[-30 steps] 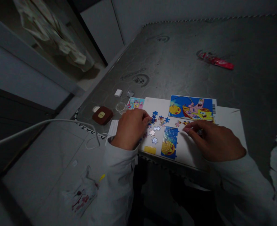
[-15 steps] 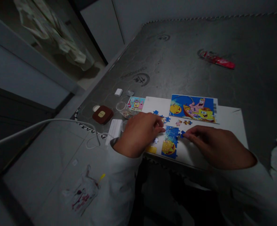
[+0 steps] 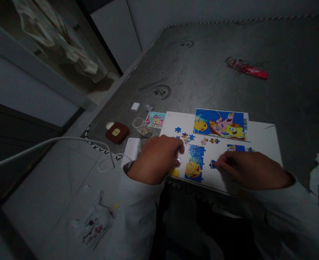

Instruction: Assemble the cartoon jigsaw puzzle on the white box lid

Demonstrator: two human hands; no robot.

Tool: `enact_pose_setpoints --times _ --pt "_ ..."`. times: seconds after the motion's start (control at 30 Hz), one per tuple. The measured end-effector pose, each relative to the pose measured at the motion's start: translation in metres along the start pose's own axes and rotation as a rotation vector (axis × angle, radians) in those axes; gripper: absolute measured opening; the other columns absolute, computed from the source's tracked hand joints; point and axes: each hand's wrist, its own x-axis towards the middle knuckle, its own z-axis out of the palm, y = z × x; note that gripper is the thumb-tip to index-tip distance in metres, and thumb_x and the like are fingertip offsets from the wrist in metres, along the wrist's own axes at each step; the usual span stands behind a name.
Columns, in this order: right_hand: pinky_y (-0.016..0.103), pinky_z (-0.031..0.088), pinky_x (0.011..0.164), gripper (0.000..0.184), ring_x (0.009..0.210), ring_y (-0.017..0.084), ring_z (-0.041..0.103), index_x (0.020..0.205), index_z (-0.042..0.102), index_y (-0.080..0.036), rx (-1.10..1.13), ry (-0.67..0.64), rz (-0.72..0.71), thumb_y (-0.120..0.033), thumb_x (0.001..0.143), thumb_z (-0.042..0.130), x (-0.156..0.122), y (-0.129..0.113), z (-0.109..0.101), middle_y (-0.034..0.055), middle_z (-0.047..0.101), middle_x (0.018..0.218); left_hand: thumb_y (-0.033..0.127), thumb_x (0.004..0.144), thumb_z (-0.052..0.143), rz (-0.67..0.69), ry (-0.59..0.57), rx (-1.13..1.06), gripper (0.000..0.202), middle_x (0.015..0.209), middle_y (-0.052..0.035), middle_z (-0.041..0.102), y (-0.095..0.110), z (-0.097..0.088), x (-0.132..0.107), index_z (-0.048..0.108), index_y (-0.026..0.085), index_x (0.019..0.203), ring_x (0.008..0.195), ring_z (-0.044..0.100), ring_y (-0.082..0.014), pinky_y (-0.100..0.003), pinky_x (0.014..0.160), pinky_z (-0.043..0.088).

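Observation:
A partly joined jigsaw puzzle [image 3: 194, 163], showing a burger on blue, lies on a white board [image 3: 259, 139] between my hands. My right hand [image 3: 250, 169] pinches a blue puzzle piece [image 3: 212, 164] at the board's surface, apart from the joined section's right edge. Left of that section, my left hand [image 3: 159, 157] is curved, thumb and index finger apart, its thumb by a pale puzzle piece [image 3: 179, 161]. Several loose pieces [image 3: 185, 137] lie above the left hand. Behind them rests the cartoon picture card [image 3: 220, 124]. Another blue section [image 3: 235, 147] is partly hidden behind my right hand.
Left of the board are a clear plastic cup [image 3: 142, 127], a brown case [image 3: 117, 133], a white power adapter [image 3: 135, 107] and a white block with a cable [image 3: 130, 150]. A red wrapper [image 3: 253, 70] lies farther back. A plastic bag [image 3: 97, 224] is on the floor.
My right hand has drawn the blue piece away from the joined section's edge, slightly down and right. My left hand has left the section's upper left corner and moved left and down.

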Motion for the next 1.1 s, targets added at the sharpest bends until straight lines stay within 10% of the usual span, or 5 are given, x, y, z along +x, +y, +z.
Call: enact_pose_setpoints --times 0.53,0.87,1.1 --pt "0.031 0.033 0.054 0.029 0.063 0.02 0.066 0.091 0.071 -0.028 0.06 0.077 0.056 -0.051 0.094 0.054 0.0 -0.037 -0.013 0.0002 0.075 0.077 0.025 0.075 0.081 0.086 -0.056 -0.075 0.009 0.083 0.0011 0.075 0.003 0.005 0.012 0.075 0.026 0.081 0.076 0.066 -0.0173 -0.03 0.067 0.039" --pt "0.032 0.039 0.061 0.016 0.066 0.019 0.068 0.094 0.072 -0.028 0.136 0.191 -0.067 -0.036 0.094 0.059 -0.002 -0.057 -0.013 -0.0032 0.075 0.074 0.026 0.085 0.073 0.021 0.085 -0.14 0.007 0.089 0.0003 0.079 0.003 -0.004 0.006 0.079 0.028 0.088 0.085 0.069 -0.0197 -0.031 0.074 0.045" --pt "0.032 0.036 0.061 0.02 0.068 0.02 0.067 0.094 0.072 -0.026 0.132 0.456 -0.125 -0.035 0.097 0.055 0.002 -0.08 -0.017 0.0006 0.074 0.075 0.026 0.092 0.068 0.248 0.223 -0.284 0.015 0.094 0.0048 0.08 0.011 -0.015 0.001 0.079 0.031 0.1 0.082 0.07 -0.0138 -0.028 0.087 0.049"
